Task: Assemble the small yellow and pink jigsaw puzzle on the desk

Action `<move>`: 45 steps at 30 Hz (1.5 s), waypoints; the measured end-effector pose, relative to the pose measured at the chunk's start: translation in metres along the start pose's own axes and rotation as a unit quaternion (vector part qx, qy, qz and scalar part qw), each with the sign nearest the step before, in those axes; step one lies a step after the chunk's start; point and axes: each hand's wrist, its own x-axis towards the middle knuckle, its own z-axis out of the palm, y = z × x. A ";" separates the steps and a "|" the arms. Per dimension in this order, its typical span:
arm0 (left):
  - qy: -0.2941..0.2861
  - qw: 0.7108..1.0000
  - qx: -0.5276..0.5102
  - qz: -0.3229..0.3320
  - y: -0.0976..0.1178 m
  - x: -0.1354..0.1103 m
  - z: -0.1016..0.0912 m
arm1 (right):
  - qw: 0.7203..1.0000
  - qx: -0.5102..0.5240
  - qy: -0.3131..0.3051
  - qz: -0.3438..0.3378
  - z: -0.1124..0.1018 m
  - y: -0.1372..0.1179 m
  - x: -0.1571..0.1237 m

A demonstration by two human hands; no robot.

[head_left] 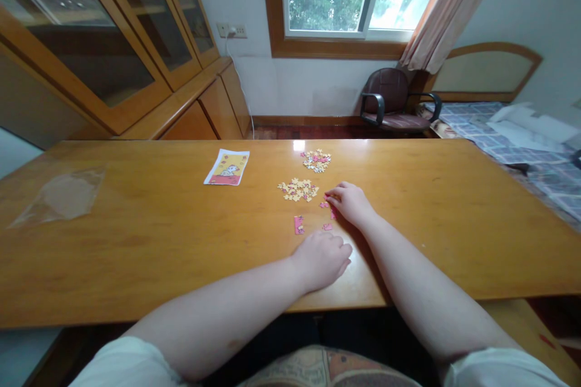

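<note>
- Joined pink pieces [298, 224], centre of frame on the table [454, 224]: thin, light card that slides easily; pinch at the edges.
- Left hand [322, 259], lower centre: fingers loosely clenched, nothing seen inside.
- Right hand [351, 202], right of centre: fingertips on loose pink pieces [327, 205]; pinching or just touching, cannot tell.

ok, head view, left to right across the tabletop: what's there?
Clear plastic bag → picture card → pile of yellow puzzle pieces → right hand, fingertips at the pink pieces. Left out because they overlap these: left hand and the farther mixed pile.
</note>
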 end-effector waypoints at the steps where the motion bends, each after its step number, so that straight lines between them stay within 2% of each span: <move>1: 0.003 1.000 0.002 0.004 0.005 -0.001 0.002 | 1.000 0.005 0.001 0.003 0.000 0.000 0.000; 7: 0.000 1.000 0.010 -0.026 0.016 -0.008 0.000 | 0.999 0.035 0.010 0.035 0.001 0.000 0.002; 11: -0.006 0.997 0.020 -0.080 0.019 -0.011 -0.003 | 0.986 0.144 0.008 0.086 0.003 0.003 0.002; 17: -0.039 0.990 0.038 -0.129 0.023 -0.014 -0.004 | 0.924 0.366 0.005 0.110 -0.006 0.003 -0.003; 21: -0.053 0.988 0.040 -0.138 0.020 -0.013 -0.006 | 0.882 0.450 -0.050 0.134 -0.015 -0.002 -0.009; 25: -0.064 0.987 0.034 -0.141 0.019 -0.013 -0.006 | 0.850 0.500 -0.115 0.117 -0.015 -0.004 -0.013; 31: -0.069 0.986 0.033 -0.146 0.019 -0.013 -0.007 | 0.866 0.464 -0.155 0.102 -0.012 -0.008 -0.019; 36: -0.072 0.986 0.033 -0.146 0.019 -0.012 -0.009 | 0.880 0.419 -0.215 0.062 -0.018 -0.011 -0.021; 41: -0.072 0.986 0.034 -0.149 0.019 -0.012 -0.009 | 0.901 0.377 -0.213 0.037 -0.018 -0.007 -0.019; 45: -0.068 0.986 0.031 -0.148 0.019 -0.011 -0.008 | 0.903 0.371 -0.213 0.035 -0.017 -0.005 -0.018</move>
